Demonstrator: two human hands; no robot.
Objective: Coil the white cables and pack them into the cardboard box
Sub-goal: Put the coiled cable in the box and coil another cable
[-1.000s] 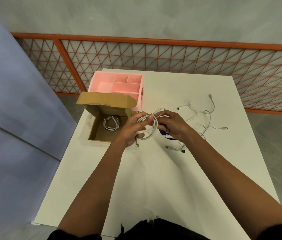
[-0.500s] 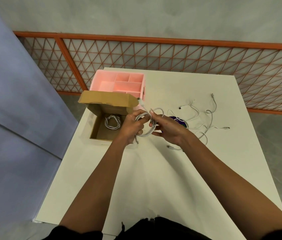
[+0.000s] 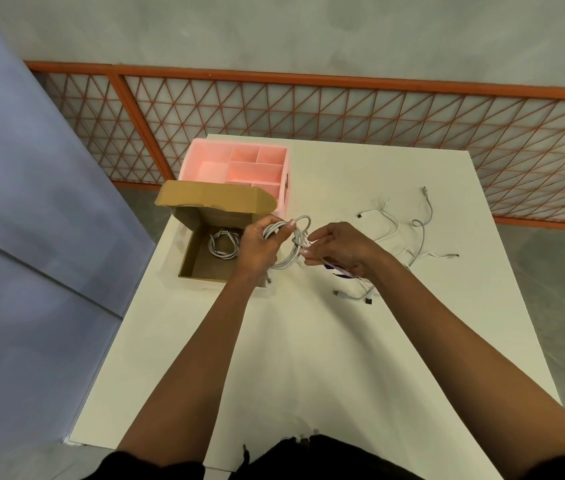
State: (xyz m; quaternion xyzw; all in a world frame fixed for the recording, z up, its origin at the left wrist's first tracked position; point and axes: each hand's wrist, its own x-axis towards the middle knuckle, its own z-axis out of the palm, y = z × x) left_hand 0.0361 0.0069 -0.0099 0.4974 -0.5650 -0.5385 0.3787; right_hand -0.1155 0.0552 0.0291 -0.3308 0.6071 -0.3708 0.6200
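A thin white cable (image 3: 288, 245), nearly wound into a round coil, is gripped by the left hand (image 3: 258, 247) just right of the open brown cardboard box (image 3: 195, 271), its end pinched by the right hand (image 3: 341, 249). One coiled cable (image 3: 224, 244) is already laid inside the box; several loose white cables (image 3: 416, 233) farther right are seemingly left to be coiled.

White surface (image 3: 309, 358) carrying boxes and cables

A cardboard box (image 3: 201, 271) sits open at its left edge, a pink organiser (image 3: 205, 161) just behind it; loose white cables (image 3: 392, 223) sprawl across the far right, near a partly hidden purple object (image 3: 338, 274).
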